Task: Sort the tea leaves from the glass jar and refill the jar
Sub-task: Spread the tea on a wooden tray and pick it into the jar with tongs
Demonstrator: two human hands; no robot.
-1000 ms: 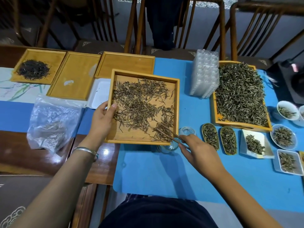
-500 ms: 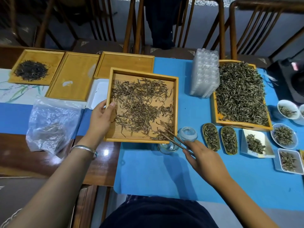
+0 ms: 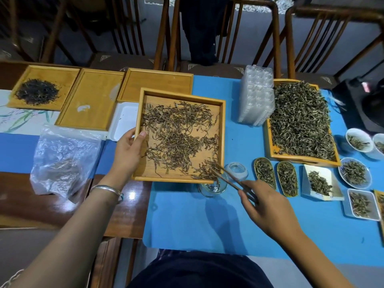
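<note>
Tea leaves (image 3: 178, 142) spread in square wooden tray (image 3: 222, 129), tilted by gripping left hand (image 3: 127, 151), presumably to feed glass jar (image 3: 213, 187) under near corner. Tweezers (image 3: 230, 181) pinched in right hand (image 3: 268, 206), tips at corner leaves. Blue mat (image 3: 197, 223) beneath hands on wooden worktop (image 3: 52, 206); chairs (image 3: 224, 34) beyond.

Matt wooden tray (image 3: 222, 129), clear glass jar (image 3: 212, 187), crinkled glossy plastic bag (image 3: 62, 159).

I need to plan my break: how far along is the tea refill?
Done: leaves are spread on the square tray. In hand: left hand tips it while right hand rakes leaves with tweezers toward the jar. Left: most leaves.
</note>
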